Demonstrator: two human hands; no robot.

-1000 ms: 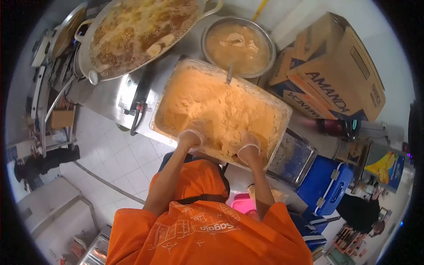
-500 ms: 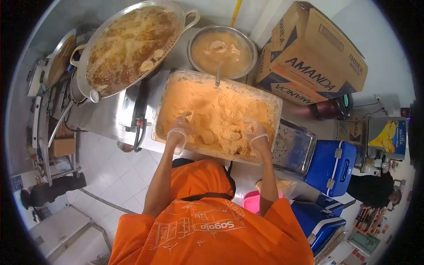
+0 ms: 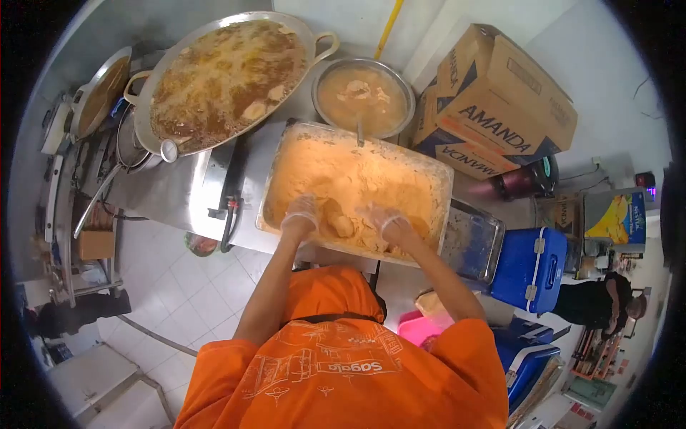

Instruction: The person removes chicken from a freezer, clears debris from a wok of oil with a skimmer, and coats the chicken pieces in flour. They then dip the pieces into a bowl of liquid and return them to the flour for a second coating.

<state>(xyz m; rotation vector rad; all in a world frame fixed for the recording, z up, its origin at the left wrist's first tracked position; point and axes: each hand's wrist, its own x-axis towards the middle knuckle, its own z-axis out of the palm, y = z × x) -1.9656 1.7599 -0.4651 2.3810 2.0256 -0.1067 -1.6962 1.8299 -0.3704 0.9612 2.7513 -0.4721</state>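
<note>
Both my hands wear clear plastic gloves and work in a large rectangular tray point(image 3: 266, 207) of orange breading flour point(image 3: 329, 154). My left hand point(image 3: 301, 214) lies at the left of the flour, fingers stretched forward, tips partly sunk in it. Just right of it, a flour-coated piece point(image 3: 339, 223) sits in a hollow; its kind is hard to tell. My right hand point(image 3: 389, 222) reaches in from the right, fingers extended leftward over lumpy, coated pieces. Neither hand visibly grips anything. Both are open.
A wide pan of bubbling oil point(image 3: 229, 79) stands at upper left with a dial thermometer point(image 3: 168, 150). Behind the tray is a metal bowl point(image 3: 364, 96) of cloudy liquid. Cardboard boxes point(image 3: 500, 107), a metal tray point(image 3: 471, 243) and a blue cooler point(image 3: 529, 268) stand right. Another person point(image 3: 597, 304) is farther right.
My right hand has moved left across the flour, toward the coated piece in the middle. My left hand has turned palm down and shifted slightly. The whole view has tilted a little.
</note>
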